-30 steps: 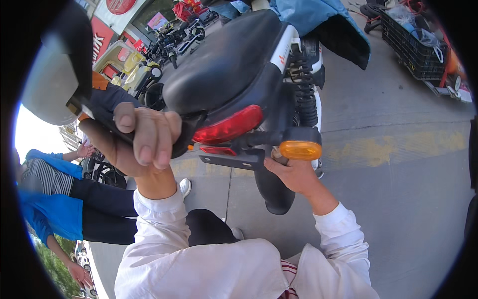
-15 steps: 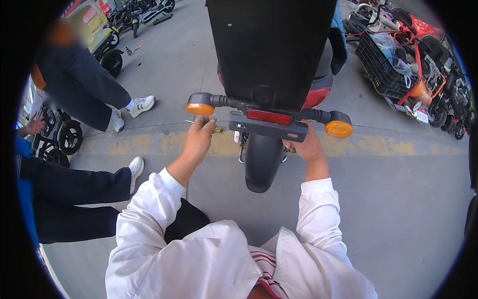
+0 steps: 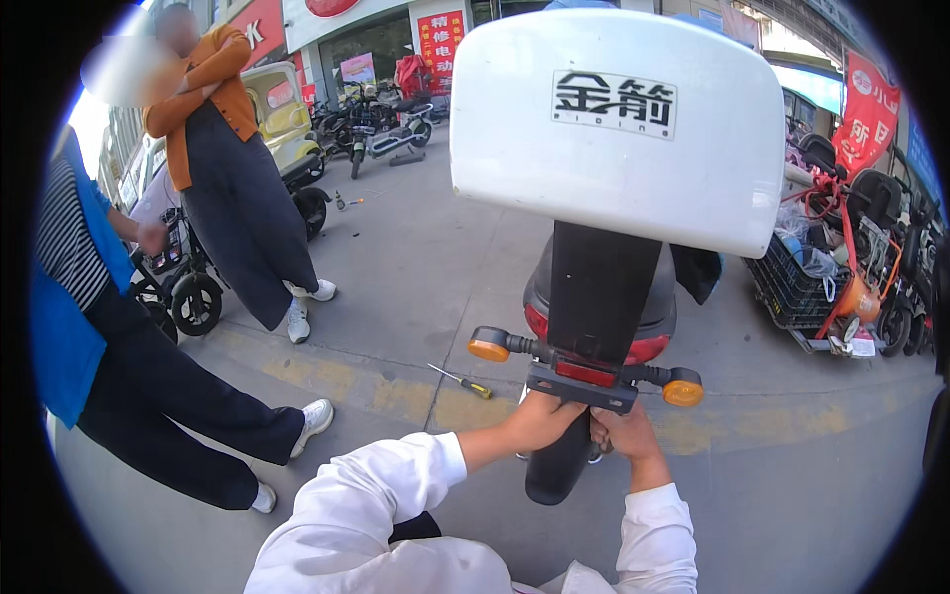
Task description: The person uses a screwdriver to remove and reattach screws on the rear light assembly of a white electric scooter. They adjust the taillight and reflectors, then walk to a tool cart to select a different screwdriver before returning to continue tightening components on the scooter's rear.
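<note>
Below the black number-plate bracket (image 3: 582,386) at the tail of a scooter, my left hand (image 3: 540,420) reaches in from the left, its thumb side against the black rear mudguard (image 3: 556,473). My right hand (image 3: 627,434) is just right of the mudguard, under the bracket's right end, with its fingers curled. What the fingers of both hands grip is hidden. Above the bracket are a red reflector (image 3: 585,372) and two orange turn signals, the left one (image 3: 489,344) and the right one (image 3: 683,387). A white top box (image 3: 614,188) is higher up.
A screwdriver (image 3: 461,381) with a yellow-and-black handle lies on the pavement left of the scooter. Two people stand at the left, one in an orange cardigan (image 3: 220,59), one in a blue vest (image 3: 71,356). A black crate (image 3: 792,287) and parked bikes (image 3: 876,213) are at the right.
My left hand has moved right, from beside the left turn signal to under the bracket. My right hand stays near the bracket's right end. The view has tilted up, showing the white box.
</note>
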Action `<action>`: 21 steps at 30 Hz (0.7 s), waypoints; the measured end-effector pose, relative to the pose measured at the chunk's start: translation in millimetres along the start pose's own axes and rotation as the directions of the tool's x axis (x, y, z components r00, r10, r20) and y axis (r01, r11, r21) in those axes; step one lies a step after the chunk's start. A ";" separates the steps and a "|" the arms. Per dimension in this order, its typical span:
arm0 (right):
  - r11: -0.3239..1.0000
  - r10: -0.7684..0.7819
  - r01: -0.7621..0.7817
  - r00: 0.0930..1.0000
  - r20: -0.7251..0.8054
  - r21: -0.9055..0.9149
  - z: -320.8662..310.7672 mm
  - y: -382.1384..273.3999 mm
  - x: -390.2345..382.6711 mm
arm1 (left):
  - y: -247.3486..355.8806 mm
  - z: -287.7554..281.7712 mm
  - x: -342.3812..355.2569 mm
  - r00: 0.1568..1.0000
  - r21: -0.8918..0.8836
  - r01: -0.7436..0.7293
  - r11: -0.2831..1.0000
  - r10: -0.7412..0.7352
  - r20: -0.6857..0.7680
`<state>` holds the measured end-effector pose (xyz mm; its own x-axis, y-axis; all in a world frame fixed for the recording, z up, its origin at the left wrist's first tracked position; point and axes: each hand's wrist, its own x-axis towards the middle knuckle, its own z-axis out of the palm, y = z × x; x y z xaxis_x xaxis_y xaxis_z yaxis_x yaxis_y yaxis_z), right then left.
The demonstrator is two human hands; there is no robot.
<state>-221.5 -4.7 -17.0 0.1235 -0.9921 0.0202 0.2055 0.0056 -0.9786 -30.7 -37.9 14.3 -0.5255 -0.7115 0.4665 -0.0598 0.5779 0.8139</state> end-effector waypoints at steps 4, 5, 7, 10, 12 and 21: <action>0.994 -0.072 0.074 0.997 0.021 -0.084 18.7 6.5 5.6 | 28.3 10.8 17.7 0.930 -0.019 0.367 0.930 -0.367 -0.003; 0.990 -0.112 0.112 0.994 0.016 -0.089 21.0 10.4 6.9 | 26.9 13.0 22.1 0.906 -0.085 0.420 0.904 -0.423 -0.016; 0.995 -0.094 0.093 0.995 -0.028 -0.043 30.8 13.5 12.7 | 11.3 14.7 24.2 0.838 -0.223 0.526 0.821 -0.545 -0.031; 0.988 -0.118 0.113 0.992 -0.039 -0.109 17.1 9.0 2.2 | 18.2 24.3 27.6 0.872 -0.149 0.478 0.866 -0.488 -0.037; 0.976 -0.118 0.127 0.991 0.060 -0.175 2.1 3.9 -8.0 | 0.8 29.4 29.1 0.922 -0.192 0.358 0.914 -0.378 -0.080; 0.775 0.071 -0.014 0.995 0.065 -0.632 -14.3 -2.5 -21.4 | -16.1 46.0 30.0 0.913 -0.339 0.309 0.889 -0.377 -0.158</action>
<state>-238.5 14.8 -17.9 0.2010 -0.9789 -0.0358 -0.4555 -0.0610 -0.8881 -84.5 -50.2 -0.7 -0.3233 -0.9303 0.1734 0.0728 0.1582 0.9847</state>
